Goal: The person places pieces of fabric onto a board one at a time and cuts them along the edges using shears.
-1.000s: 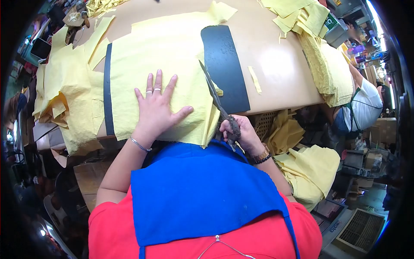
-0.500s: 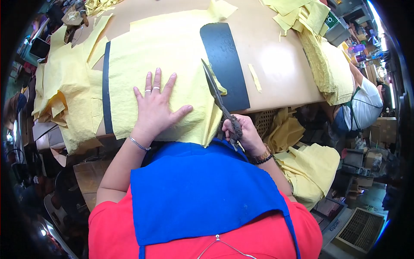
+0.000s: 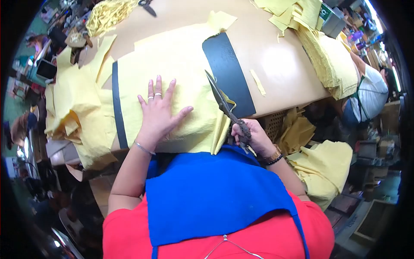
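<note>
My left hand [image 3: 158, 108] lies flat with its fingers spread on a sheet of yellow fabric [image 3: 185, 60]. Under the fabric is a dark board [image 3: 233, 73], its edges showing on both sides. In my right hand [image 3: 254, 136] is a pair of dark scissors [image 3: 224, 103] with wrapped handles, fingers closed round them. The blades look closed or nearly so and lie along the fabric's right edge, pointing away from me. A folded flap of the fabric hangs over the table's front edge, left of the scissors.
More yellow fabric [image 3: 82, 112] drapes at the left. A thick stack of yellow cloth [image 3: 332, 64] stands at the right, near a person in a white shirt [image 3: 371, 95]. A narrow yellow strip [image 3: 258, 82] lies on the table [image 3: 280, 90]. Other scissors [image 3: 147, 7] rest at the far edge.
The whole view has shifted, so everything appears slightly lower and further right. My left hand stays flat on the fabric, and my right hand still holds the scissors at its right edge.
</note>
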